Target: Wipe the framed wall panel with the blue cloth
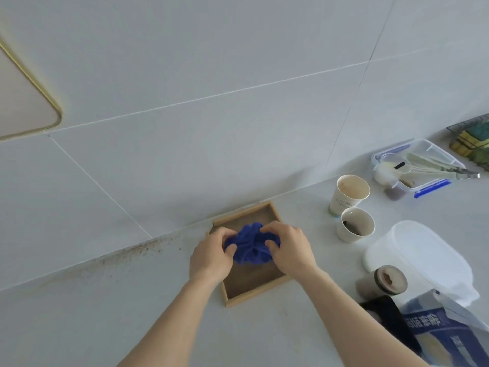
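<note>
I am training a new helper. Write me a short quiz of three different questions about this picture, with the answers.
1. True or false: both the left hand and the right hand hold the blue cloth.
2. Where does the cloth lie? A) in a paper cup B) over the wooden tray C) on the plastic box
3. Fill in: the two paper cups stand to the ___ of the tray.

Key: 1 true; 2 B; 3 right.
</note>
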A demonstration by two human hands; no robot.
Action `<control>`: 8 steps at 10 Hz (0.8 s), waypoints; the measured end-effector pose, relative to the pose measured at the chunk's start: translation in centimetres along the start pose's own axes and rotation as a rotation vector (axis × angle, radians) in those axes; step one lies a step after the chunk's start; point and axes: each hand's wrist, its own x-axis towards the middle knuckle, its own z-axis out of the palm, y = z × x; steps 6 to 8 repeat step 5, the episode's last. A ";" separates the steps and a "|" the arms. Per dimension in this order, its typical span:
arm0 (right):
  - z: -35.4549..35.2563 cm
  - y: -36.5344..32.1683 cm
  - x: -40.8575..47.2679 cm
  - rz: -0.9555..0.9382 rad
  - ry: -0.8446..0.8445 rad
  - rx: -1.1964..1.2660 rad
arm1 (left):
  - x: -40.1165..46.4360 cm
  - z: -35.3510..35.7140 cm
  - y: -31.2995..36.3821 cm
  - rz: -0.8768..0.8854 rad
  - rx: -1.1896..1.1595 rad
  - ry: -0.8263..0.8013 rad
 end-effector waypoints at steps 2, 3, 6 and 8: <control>4.8 4.6 -1.1 -0.024 -0.440 -0.388 | -0.6 4.5 -2.4 0.057 0.382 -0.351; 6.0 6.0 -1.6 -0.073 -0.491 -0.525 | -0.9 5.0 -3.2 0.088 0.507 -0.389; 5.8 5.5 -1.7 -0.048 -0.369 -0.525 | -1.0 3.2 -3.3 0.148 0.605 -0.289; 5.8 5.5 -1.7 -0.048 -0.369 -0.525 | -1.0 3.2 -3.3 0.148 0.605 -0.289</control>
